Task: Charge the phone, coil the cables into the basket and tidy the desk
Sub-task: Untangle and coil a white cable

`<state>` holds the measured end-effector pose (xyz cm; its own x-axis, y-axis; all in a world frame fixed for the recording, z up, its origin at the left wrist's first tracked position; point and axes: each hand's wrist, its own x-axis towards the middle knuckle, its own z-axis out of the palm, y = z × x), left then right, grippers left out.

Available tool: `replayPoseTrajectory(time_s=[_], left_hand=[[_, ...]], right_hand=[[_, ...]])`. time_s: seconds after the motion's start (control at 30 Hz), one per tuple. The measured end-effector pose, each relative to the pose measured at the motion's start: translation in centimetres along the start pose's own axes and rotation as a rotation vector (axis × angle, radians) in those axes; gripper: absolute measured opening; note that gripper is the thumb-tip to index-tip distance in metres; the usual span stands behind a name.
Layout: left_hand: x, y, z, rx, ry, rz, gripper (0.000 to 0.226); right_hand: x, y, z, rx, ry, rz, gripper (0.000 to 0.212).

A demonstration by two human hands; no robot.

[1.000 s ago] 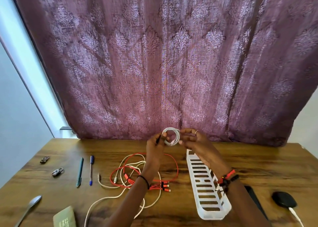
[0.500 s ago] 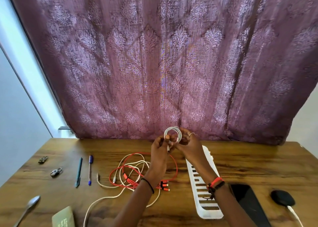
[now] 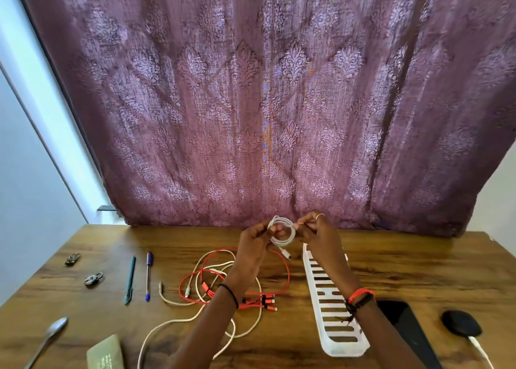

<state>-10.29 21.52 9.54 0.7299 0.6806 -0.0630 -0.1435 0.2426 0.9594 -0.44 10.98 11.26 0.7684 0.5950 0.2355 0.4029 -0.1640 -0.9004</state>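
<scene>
Both hands are raised above the desk's far middle, holding a small coil of white cable (image 3: pixel 284 236). My left hand (image 3: pixel 255 243) pinches the coil's left side and my right hand (image 3: pixel 317 233) pinches its right side. One white plug end dangles below the coil. A long white slotted basket (image 3: pixel 332 307) lies on the desk under my right forearm. A red multi-plug cable (image 3: pixel 251 285) and a loose cream cable (image 3: pixel 195 315) lie tangled under my left forearm. A black phone (image 3: pixel 405 326) lies flat to the right of the basket.
Two pens (image 3: pixel 139 278), two small metal clips (image 3: pixel 93 279), a spoon (image 3: pixel 50 335) and a green card (image 3: pixel 106 353) lie on the left of the wooden desk (image 3: pixel 432 271). A black charger puck (image 3: pixel 460 324) with a white lead sits at the right. A purple curtain hangs behind.
The hands have stayed above the desk turning the white coil; my right hand shifted from the basket side toward the coil, and a plug end now dangles below it.
</scene>
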Motion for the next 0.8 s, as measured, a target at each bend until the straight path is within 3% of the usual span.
replayPoseTrajectory(time_s=[0.2,0.33,0.6,0.8], left_hand=[[0.3,0.2,-0.7,-0.035,-0.039,0.046,0.026],[0.1,0.0,-0.4,-0.151,-0.125,0.027,0.025],[-0.1,-2.0,0.2,-0.221,0.023,-0.018,0.027],[0.0,-1.9,0.8,-0.319,0.120,0.000,0.029]], right_hand=[[0.5,-0.4,-1.6,0.757,-0.189,0.252,0.011],[0.4,0.3,-1.2,1.020,-0.142,0.426,0.010],[-0.5,0.3,0.3,0.652,-0.104,0.324,0.006],[-1.1,1.3,1.3,0.275,-0.078,0.259,0.035]])
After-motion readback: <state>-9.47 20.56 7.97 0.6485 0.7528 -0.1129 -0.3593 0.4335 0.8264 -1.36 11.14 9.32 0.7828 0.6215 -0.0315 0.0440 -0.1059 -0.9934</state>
